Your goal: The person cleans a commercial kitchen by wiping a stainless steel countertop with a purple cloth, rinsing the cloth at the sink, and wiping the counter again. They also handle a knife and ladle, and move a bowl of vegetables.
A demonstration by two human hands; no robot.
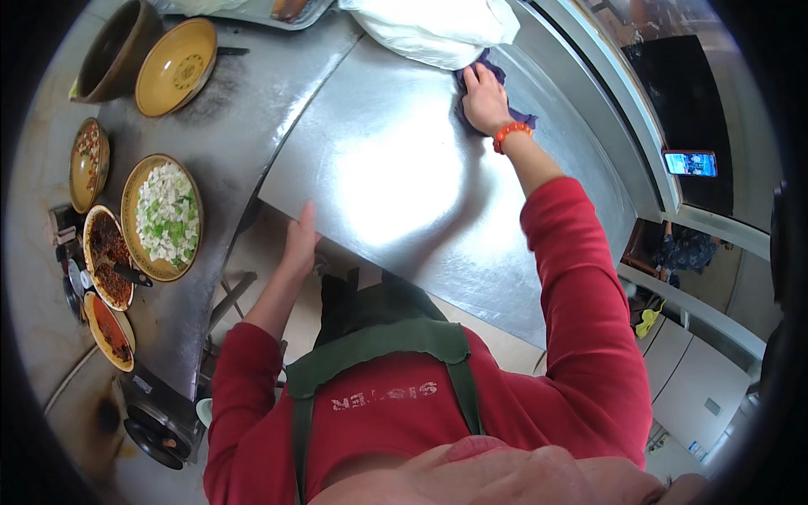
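My right hand [487, 101], with an orange bead bracelet at the wrist, presses a dark purple cloth [522, 117] against the stainless steel tabletop [303, 161]. Part of the cloth is hidden under the palm. Just beyond the fingers lies a white plastic bag [435, 28], full and bulging; its contents cannot be seen. At the tabletop's near left corner, my left hand [303, 238] is by the front edge with its thumb raised over the metal. The fingers of that hand are mostly hidden, so whether they grip the edge is unclear.
On the left steel counter [230, 88] stand a bowl of chopped white and green vegetables [167, 214], a bowl of dark chili sauce [110, 259], a yellow bowl [175, 66] and a dark deep pot [117, 50]. A lit phone [690, 163] rests beyond the right-hand ledge.
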